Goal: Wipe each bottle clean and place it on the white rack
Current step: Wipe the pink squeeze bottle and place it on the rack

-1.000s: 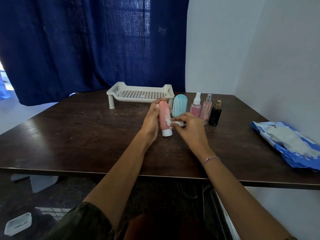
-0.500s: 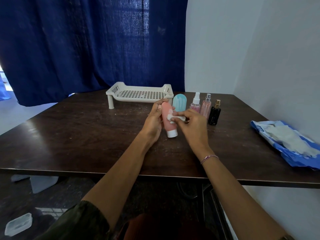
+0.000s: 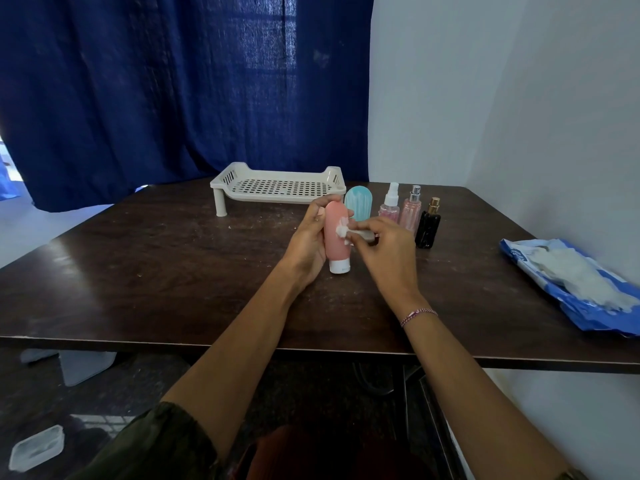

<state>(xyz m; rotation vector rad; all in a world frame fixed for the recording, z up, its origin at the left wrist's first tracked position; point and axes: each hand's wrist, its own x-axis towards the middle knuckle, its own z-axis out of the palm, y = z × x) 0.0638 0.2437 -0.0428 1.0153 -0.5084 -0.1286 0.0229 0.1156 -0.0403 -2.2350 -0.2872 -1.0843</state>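
Head view: left hand [image 3: 306,242] fingers grip the pink bottle [image 3: 335,237] upright, right hand [image 3: 384,249] fingers pinch a white wipe [image 3: 343,231] against it.

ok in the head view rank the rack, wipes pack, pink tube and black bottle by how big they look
1. Wipes pack, though it lies nearer the camera than the rack, so that order is unsure.
2. Rack.
3. Pink tube, held by the left hand.
4. Black bottle.
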